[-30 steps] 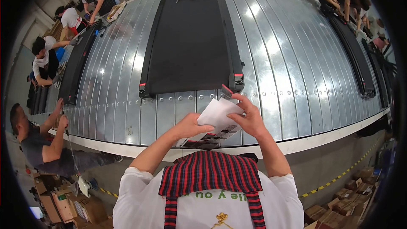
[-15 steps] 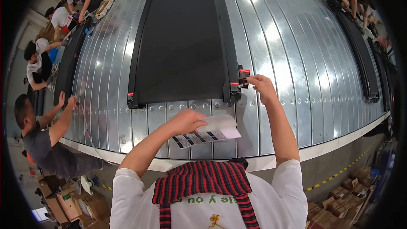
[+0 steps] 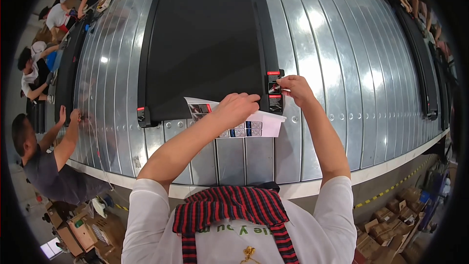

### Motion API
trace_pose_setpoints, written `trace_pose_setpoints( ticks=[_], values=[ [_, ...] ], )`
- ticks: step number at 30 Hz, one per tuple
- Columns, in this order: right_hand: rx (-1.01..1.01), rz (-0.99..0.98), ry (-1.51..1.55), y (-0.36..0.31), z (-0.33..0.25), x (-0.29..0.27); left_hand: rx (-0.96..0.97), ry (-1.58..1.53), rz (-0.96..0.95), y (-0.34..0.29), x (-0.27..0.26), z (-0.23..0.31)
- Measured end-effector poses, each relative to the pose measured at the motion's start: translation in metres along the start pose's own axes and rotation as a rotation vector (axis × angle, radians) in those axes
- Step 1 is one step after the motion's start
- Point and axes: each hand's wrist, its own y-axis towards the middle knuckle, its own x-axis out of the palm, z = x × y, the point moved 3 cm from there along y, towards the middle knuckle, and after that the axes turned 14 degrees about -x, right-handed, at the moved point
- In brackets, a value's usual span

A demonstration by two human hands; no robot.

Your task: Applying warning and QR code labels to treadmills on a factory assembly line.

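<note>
My left hand (image 3: 236,107) is closed on sticker sheets (image 3: 266,126), which bend over the near right corner of a flat black panel (image 3: 205,44) with raised side rails. Dark labels show on the sheets. Between the fingertips of my right hand (image 3: 297,90), a black sticker with a red top (image 3: 273,82) lies against the right rail (image 3: 266,29). Just nearer on that rail is another black-and-red sticker (image 3: 275,102). A similar sticker (image 3: 141,116) marks the panel's left corner piece.
The panel rests on a metal-slatted table (image 3: 332,68) with a pale edge. At the left, a person in a dark shirt (image 3: 39,161) works at another black rail (image 3: 73,63). Several people stand farther off. Cardboard boxes (image 3: 391,225) sit at the lower right.
My right hand has brought its sticker from beside the rail onto it. My left hand and the sheets have moved forward and right, up to the panel's corner.
</note>
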Motion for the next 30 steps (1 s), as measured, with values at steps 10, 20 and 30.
trace_pose_setpoints(
  ticks=[10, 20, 30],
  values=[
    [0.001, 0.067, -0.047, 0.004, 0.0, 0.001, 0.008, 0.012, -0.011, 0.016, 0.002, 0.001],
    [0.012, 0.048, -0.07, 0.005, 0.002, 0.0, 0.026, 0.038, -0.021, 0.02, 0.006, 0.0],
    [-0.023, 0.07, -0.118, 0.005, -0.001, 0.002, 0.062, 0.065, -0.047, 0.027, 0.0, 0.002]
  ],
)
